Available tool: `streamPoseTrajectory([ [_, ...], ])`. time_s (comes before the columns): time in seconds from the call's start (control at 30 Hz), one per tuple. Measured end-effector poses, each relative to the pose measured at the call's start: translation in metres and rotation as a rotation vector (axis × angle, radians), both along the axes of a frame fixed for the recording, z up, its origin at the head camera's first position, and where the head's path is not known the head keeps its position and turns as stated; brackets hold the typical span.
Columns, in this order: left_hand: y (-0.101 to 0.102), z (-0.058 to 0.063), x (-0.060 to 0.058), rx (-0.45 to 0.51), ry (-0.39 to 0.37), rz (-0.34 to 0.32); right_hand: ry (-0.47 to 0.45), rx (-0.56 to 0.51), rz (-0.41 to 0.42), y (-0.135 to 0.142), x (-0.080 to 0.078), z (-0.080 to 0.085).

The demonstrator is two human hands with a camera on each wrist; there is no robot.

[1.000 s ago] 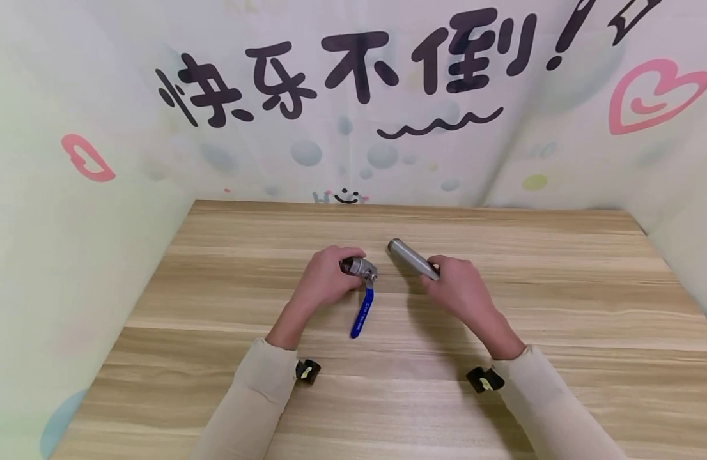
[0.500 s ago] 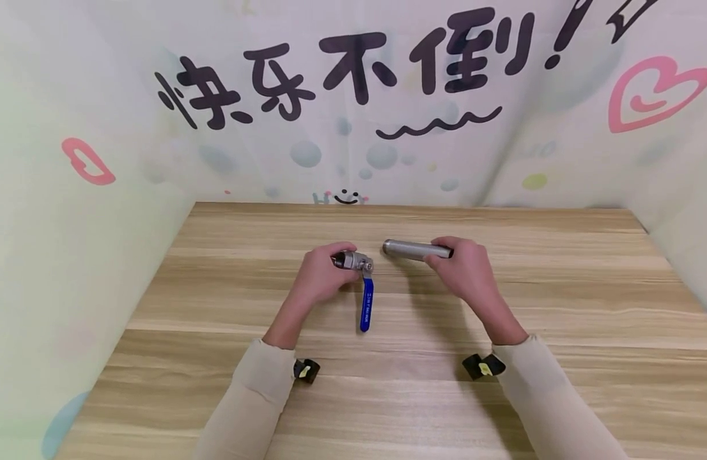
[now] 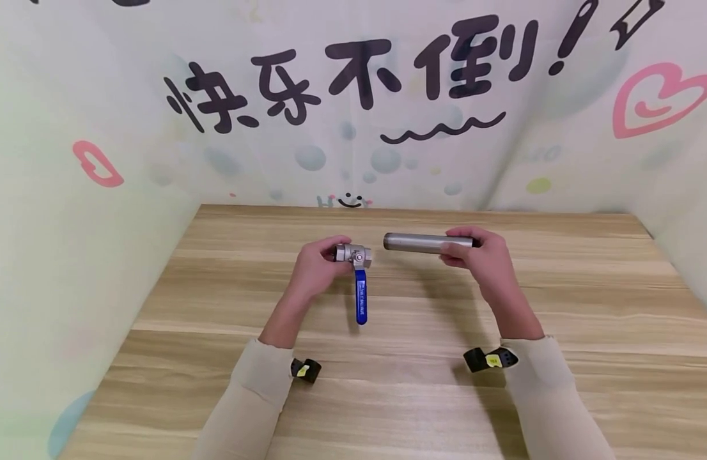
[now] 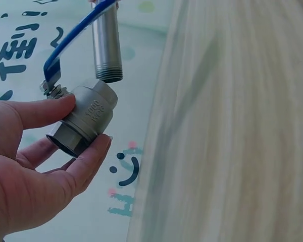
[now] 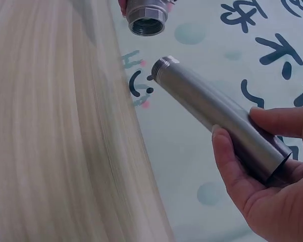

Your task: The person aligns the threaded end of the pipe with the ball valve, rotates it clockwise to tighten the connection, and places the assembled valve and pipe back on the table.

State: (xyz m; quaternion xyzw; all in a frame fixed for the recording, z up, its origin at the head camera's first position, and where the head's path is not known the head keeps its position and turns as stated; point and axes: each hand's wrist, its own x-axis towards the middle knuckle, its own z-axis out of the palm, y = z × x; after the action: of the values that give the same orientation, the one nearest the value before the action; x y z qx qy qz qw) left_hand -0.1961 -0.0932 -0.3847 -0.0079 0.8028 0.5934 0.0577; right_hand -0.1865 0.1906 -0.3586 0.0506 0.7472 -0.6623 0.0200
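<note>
My left hand (image 3: 316, 271) grips a metal ball valve (image 4: 93, 113) by its body, thumb on one side and fingers on the other. Its blue lever handle (image 3: 361, 297) points toward me in the head view. In my right hand (image 3: 488, 268) is a steel pipe (image 5: 217, 111), pinched near its plain end between thumb and fingers. The threaded end of the pipe (image 4: 107, 50) faces the valve's open threaded port (image 5: 147, 25). A small gap separates the two parts, and both are held above the table.
A wood-grain table (image 3: 388, 396) lies under both hands. Behind it stands a pale printed backdrop (image 3: 261, 166) with dark lettering, meeting the table's far edge. Light sleeves with a small black wrist camera (image 3: 490, 360) cover the forearms.
The pipe has swung from slanting to nearly level, lining up toward the valve. My right hand has moved right and away from me. The valve has turned slightly, its lever now nearly straight toward me.
</note>
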Motion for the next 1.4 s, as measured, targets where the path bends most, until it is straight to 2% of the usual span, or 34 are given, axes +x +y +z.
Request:
streamPoseTrajectory([
  [0.27, 0.000, 0.003, 0.002, 0.224, -0.032, 0.031, 0.007, -0.208, 0.065, 0.006, 0.001, -0.007],
  [0.43, -0.001, 0.009, 0.004, 0.293, -0.038, 0.032, -0.008, -0.316, 0.105, 0.007, 0.000, -0.009],
  [0.8, 0.002, 0.017, 0.007, 0.327, -0.025, 0.010, -0.018, -0.404, 0.182, 0.011, -0.002, -0.010],
  [1.4, 0.000, 0.020, 0.009, 0.300, -0.001, -0.008, 0.020, -0.421, 0.268, 0.016, -0.003, -0.015],
])
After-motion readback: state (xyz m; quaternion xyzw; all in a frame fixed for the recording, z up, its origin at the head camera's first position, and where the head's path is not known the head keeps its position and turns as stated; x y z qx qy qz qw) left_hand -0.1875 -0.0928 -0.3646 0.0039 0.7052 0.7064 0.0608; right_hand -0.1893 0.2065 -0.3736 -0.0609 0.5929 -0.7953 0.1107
